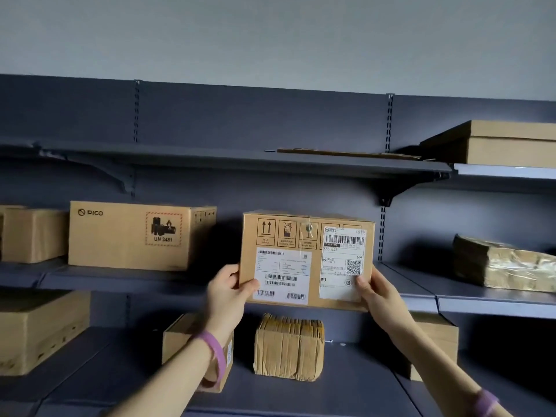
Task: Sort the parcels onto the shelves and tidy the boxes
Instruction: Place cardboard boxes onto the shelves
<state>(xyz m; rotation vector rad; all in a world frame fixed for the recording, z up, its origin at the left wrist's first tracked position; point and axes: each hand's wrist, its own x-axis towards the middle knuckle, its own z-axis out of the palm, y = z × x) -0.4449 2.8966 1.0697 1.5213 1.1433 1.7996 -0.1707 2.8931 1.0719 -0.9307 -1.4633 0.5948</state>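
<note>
A brown cardboard parcel [307, 260] with white shipping labels and handling marks faces me at the level of the middle shelf [120, 279]. My left hand [230, 288] grips its lower left corner, thumb on the front label. My right hand [376, 291] grips its lower right corner. The parcel's bottom edge hangs a little below the shelf's front lip, so I cannot tell whether it rests on the shelf.
A PICO box [132, 236] and a smaller box [33, 236] stand left on the middle shelf, a taped bundle [505, 261] right. The top shelf [240, 164] bears flat cardboard [349, 153] and a box [505, 144]. Several parcels sit below, among them a wrapped one [288, 347].
</note>
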